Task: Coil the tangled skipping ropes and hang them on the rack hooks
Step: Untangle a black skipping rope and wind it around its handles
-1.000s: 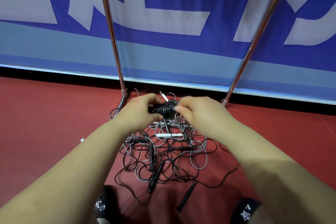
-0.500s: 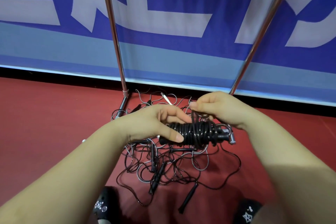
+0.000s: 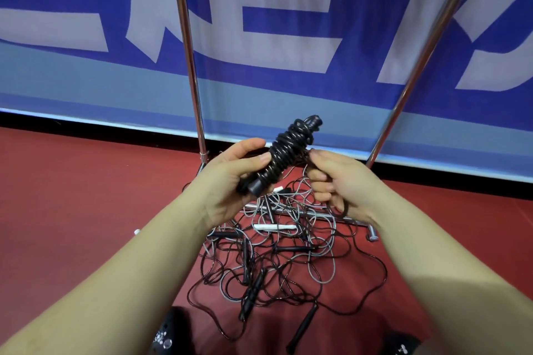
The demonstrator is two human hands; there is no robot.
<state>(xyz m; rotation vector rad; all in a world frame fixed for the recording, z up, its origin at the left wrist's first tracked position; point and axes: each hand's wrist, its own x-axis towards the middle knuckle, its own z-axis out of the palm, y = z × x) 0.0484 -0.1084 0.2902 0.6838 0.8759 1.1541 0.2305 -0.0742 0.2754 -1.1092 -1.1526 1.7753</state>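
A blue banner [image 3: 259, 46] with large pale lettering fills the background above the red floor [image 3: 72, 196], and the two chrome uprights of the rack [image 3: 187, 46] rise in front of it, leaning apart; the view sits closer and slightly higher than half a second ago. On the floor between the rack's feet lies the tangle of ropes [image 3: 277, 262], black and grey cords with black and white handles, unchanged in its sprawl. The coiled rope [image 3: 281, 157], which lay nearly level just above the pile before, is now raised and tipped steeply, its upper end toward the banner's lower edge and its lower handle end down by the palm. The left hand [image 3: 230, 179] grips that lower part, thumb laid across the wraps and fingers curled behind. The right hand [image 3: 343, 184], earlier arched over the top of the bundle, has dropped beside it, fingers clenched on a strand of cord running from the coil.
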